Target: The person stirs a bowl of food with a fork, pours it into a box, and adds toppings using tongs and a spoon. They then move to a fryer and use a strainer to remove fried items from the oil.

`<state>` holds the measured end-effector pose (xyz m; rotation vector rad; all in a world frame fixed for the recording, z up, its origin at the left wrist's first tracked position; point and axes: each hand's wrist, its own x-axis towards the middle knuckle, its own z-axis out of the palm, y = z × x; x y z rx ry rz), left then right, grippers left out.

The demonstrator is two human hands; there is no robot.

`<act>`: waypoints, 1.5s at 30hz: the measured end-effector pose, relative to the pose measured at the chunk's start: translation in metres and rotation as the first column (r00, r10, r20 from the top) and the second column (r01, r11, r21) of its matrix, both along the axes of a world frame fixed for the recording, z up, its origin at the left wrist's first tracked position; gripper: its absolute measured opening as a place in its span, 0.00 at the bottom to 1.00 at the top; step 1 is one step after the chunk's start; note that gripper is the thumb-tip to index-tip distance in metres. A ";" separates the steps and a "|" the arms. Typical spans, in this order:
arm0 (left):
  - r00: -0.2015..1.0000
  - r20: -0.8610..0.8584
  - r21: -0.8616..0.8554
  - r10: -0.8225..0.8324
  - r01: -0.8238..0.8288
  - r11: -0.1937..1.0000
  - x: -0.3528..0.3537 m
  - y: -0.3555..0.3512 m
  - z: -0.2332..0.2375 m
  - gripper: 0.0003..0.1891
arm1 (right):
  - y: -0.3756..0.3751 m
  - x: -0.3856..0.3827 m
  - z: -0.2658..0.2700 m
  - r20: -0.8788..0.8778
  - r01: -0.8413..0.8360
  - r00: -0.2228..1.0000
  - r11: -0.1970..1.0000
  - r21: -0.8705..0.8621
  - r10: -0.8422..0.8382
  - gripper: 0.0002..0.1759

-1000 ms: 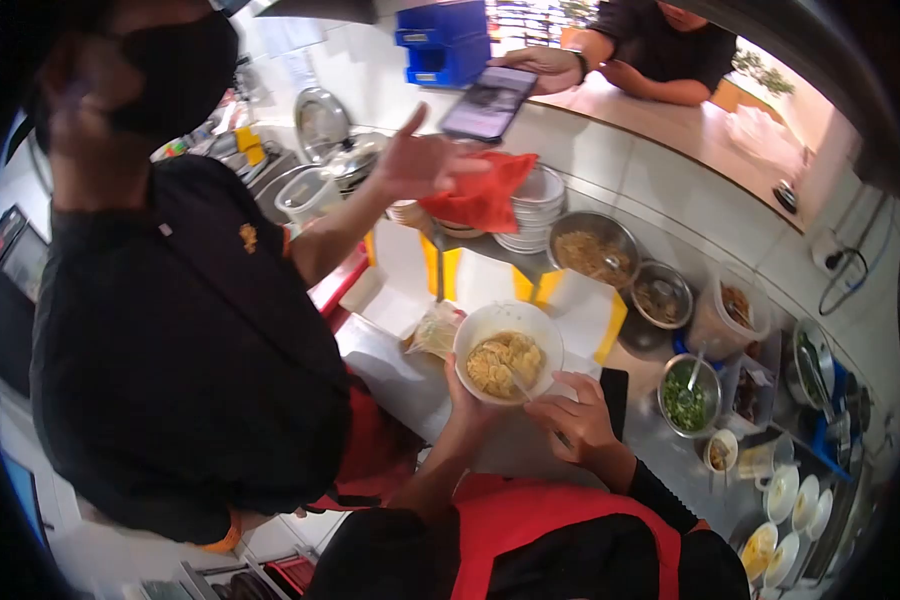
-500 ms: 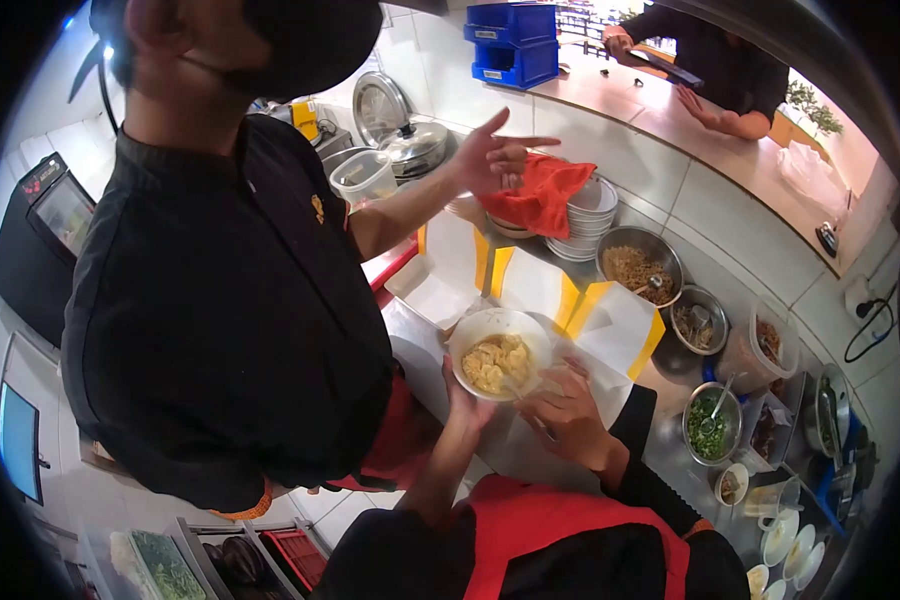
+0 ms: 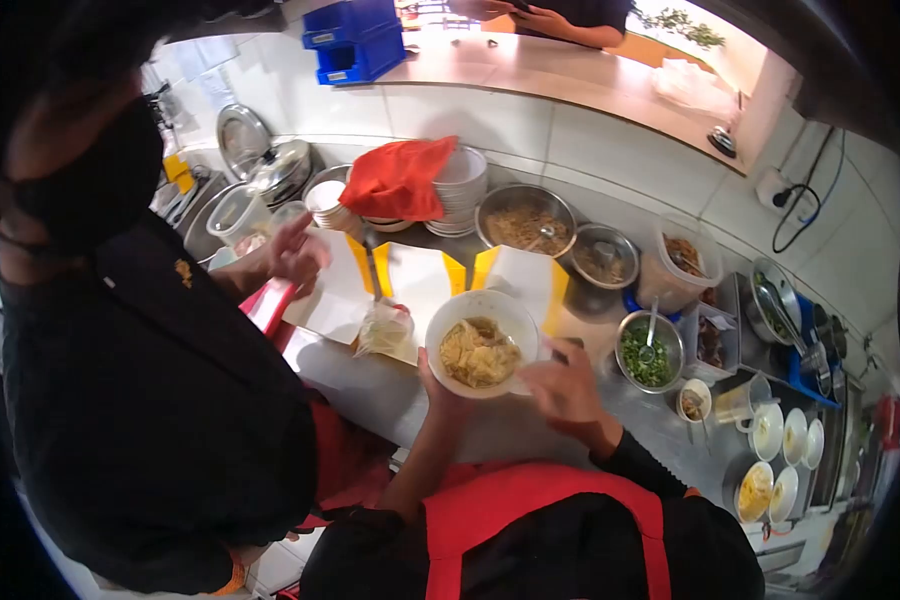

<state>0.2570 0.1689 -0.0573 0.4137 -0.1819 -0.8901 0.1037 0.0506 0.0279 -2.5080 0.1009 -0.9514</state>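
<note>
My left hand (image 3: 444, 392) grips a white bowl (image 3: 437, 333) from its lower left side. Pale yellow, lumpy food in some liquid (image 3: 480, 352) fills the bottom of the bowl. At the bowl's right rim is my right hand (image 3: 560, 385), blurred, its fingers bent; something pale shows by the fingertips, but I cannot make out what. Behind the bowl stand open white-and-yellow takeaway boxes (image 3: 418, 275). A small tied clear plastic bag (image 3: 384, 330) lies against one of them.
A co-worker in black (image 3: 150, 400) stands close on my left, a hand (image 3: 300, 255) over the boxes. Along the wall are stacked plates (image 3: 460, 195) under a red cloth (image 3: 395, 180) and metal bowls of food (image 3: 525, 222). Chopped greens (image 3: 646, 358) and several small white bowls (image 3: 767, 432) sit at right.
My view has swung right, so the counter appears further left. The bowl stays in my left hand. The co-worker's pointing hand has drawn back and lower; the plastic bag now shows plainly.
</note>
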 end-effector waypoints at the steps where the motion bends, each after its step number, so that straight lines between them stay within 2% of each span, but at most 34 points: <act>1: 1.000 0.010 0.029 -0.020 0.020 0.999 -0.003 -0.004 -0.005 0.40 | 0.009 -0.006 0.003 0.021 0.006 1.000 0.998 -0.060 -0.005 0.10; 3: 0.997 -0.004 0.027 -0.071 0.071 0.997 -0.015 -0.008 0.002 0.41 | 0.022 -0.016 0.008 0.034 0.015 0.999 0.994 -0.105 -0.011 0.10; 6: 0.991 -0.033 -0.007 -0.129 0.129 0.992 -0.021 -0.012 -0.002 0.41 | 0.011 -0.031 -0.006 -0.015 0.122 0.992 0.992 -0.011 -0.122 0.10; 7: 0.989 -0.044 -0.027 -0.143 0.142 0.989 -0.022 -0.015 -0.004 0.41 | 0.009 -0.037 0.002 -0.037 0.194 0.981 0.977 0.083 -0.192 0.09; 10: 0.991 -0.019 0.031 -0.129 0.130 0.991 -0.026 -0.019 -0.004 0.42 | 0.008 -0.047 0.022 -0.025 0.061 0.998 0.980 0.191 -0.058 0.09; 13: 0.982 0.054 0.044 -0.180 0.178 0.983 -0.030 -0.020 -0.004 0.43 | 0.002 -0.039 0.004 -0.107 0.118 0.989 0.975 0.187 -0.099 0.09; 16: 0.984 -0.022 0.054 -0.175 0.176 0.983 -0.034 -0.019 0.001 0.42 | 0.003 -0.037 0.010 -0.091 0.155 0.987 0.936 0.316 -0.133 0.11; 19: 0.986 0.047 0.115 -0.162 0.156 0.981 -0.032 -0.015 0.003 0.42 | 0.001 -0.043 0.000 -0.099 0.170 0.985 0.901 0.400 -0.142 0.11; 22: 0.984 0.046 0.110 -0.169 0.163 0.980 -0.031 -0.015 -0.002 0.43 | -0.004 -0.048 0.011 -0.171 0.074 0.985 0.930 0.359 -0.012 0.10; 25: 0.976 0.009 0.015 -0.218 0.218 0.976 -0.033 -0.012 0.002 0.43 | -0.022 -0.052 0.011 -0.065 0.186 0.982 0.829 0.527 -0.179 0.08; 28: 0.962 -0.004 -0.014 -0.272 0.271 0.962 -0.032 -0.009 -0.003 0.43 | -0.037 -0.042 0.025 -0.102 0.323 0.945 0.834 0.446 -0.312 0.06; 29: 0.966 0.017 0.020 -0.259 0.258 0.966 -0.033 -0.009 -0.003 0.43 | -0.038 -0.041 0.020 -0.141 0.311 0.950 0.883 0.351 -0.278 0.05; 30: 0.969 0.039 0.051 -0.243 0.241 0.969 -0.034 -0.009 -0.001 0.43 | -0.040 -0.040 0.004 -0.160 0.284 0.959 0.801 0.528 -0.235 0.05; 32: 0.971 0.062 0.074 -0.231 0.226 0.971 -0.036 -0.009 -0.001 0.44 | -0.038 -0.037 -0.028 -0.171 0.218 0.976 0.541 0.812 -0.137 0.06; 33: 0.969 0.061 0.066 -0.239 0.235 0.970 -0.037 -0.010 -0.003 0.44 | -0.032 -0.035 -0.032 -0.141 0.172 0.981 0.249 0.953 -0.136 0.08; 36: 0.969 0.046 0.100 -0.243 0.238 0.966 -0.038 -0.011 -0.011 0.44 | -0.026 -0.035 -0.039 -0.096 0.098 0.995 0.272 0.957 -0.020 0.09; 39: 0.980 0.015 0.106 -0.199 0.196 0.975 -0.038 -0.013 -0.017 0.45 | -0.018 -0.039 -0.024 -0.082 0.117 0.992 0.507 0.854 -0.092 0.07; 42: 0.982 0.012 0.074 -0.190 0.189 0.979 -0.035 -0.014 -0.014 0.44 | -0.010 -0.053 0.002 -0.093 0.080 0.995 0.860 0.505 -0.038 0.07; 45: 0.982 0.013 0.051 -0.189 0.188 0.981 -0.032 -0.013 -0.002 0.44 | -0.004 -0.063 0.024 -0.120 -0.007 0.992 0.982 0.190 0.030 0.09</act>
